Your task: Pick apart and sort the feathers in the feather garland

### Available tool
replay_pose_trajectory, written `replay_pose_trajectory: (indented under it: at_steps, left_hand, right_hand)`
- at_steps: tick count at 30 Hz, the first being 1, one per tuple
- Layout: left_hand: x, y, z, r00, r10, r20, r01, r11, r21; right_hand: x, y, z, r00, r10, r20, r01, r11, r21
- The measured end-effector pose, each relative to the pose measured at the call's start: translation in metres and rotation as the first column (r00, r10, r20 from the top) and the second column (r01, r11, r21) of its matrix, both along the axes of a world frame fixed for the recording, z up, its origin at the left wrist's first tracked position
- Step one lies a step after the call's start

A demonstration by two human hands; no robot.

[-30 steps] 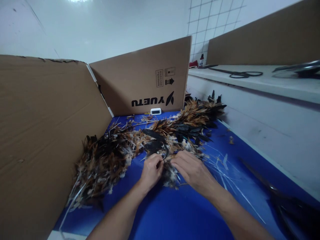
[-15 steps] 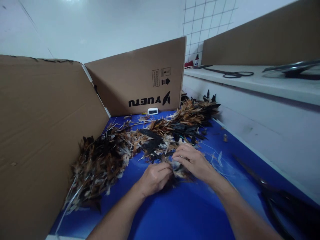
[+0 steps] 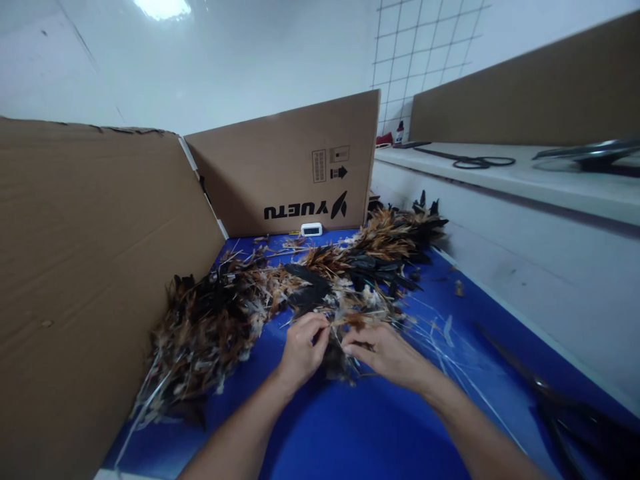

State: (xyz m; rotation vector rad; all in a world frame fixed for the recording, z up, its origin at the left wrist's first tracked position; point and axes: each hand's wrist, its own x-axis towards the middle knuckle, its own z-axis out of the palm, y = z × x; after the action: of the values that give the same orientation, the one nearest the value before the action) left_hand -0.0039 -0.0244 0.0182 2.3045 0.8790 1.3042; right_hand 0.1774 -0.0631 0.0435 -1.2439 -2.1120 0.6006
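Firstly, feathers (image 3: 307, 293), brown, black and pale: a long heap across the blue surface (image 3: 360, 433), in front of the box (image 3: 280, 167); its near middle part hidden by the hands.

Tuft (image 3: 337, 367), dark grey: below and between the hands; blurred, partly covered.

Left hand (image 3: 304, 347): knuckles up, thumb and forefinger tips brought together; anything pinched there too small to tell.

Right hand (image 3: 383, 348): palm down, fingers bent towards the left hand, thumb slightly apart; blurred, its hold cannot be told. Both forearms slant in from the lower edge, cut off there.

Shears (image 3: 540, 385): right side of the surface; blades blurred, handles dark and running out of view.

Strands (image 3: 447, 331): pale, right of the right hand; ends indistinct.

Timer (image 3: 311, 229): white, at the foot of the box; display unreadable.

Scissors (image 3: 465, 159): on the shelf (image 3: 555, 177), beside a shiny metal item (image 3: 595, 152), smeared and cropped.
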Motion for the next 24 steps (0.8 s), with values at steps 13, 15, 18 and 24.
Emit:
replay_pose_trajectory:
  at_steps: [13,15,18,24]
  left_hand:
    - [-0.005,-0.008,0.000,0.859,-0.220,-0.463,0.298,0.949,0.101]
    - [-0.003,-0.010,0.003,0.882,-0.289,-0.372,0.333,0.941,0.058]
    - [0.001,-0.012,0.005,0.933,-0.329,-0.147,0.331,0.944,-0.014]
    - [0.004,-0.008,0.007,0.983,-0.091,0.158,0.111,0.986,-0.125]
  right_hand:
    - [0.011,0.005,0.006,0.998,-0.023,-0.063,0.038,0.969,0.243]
    - [0.015,0.009,0.006,0.991,-0.031,-0.128,0.049,0.989,0.137]
    - [0.018,0.013,0.003,0.976,-0.047,-0.211,0.043,0.999,-0.024]
    - [0.009,0.014,-0.009,0.950,0.045,-0.308,-0.076,0.993,-0.090]
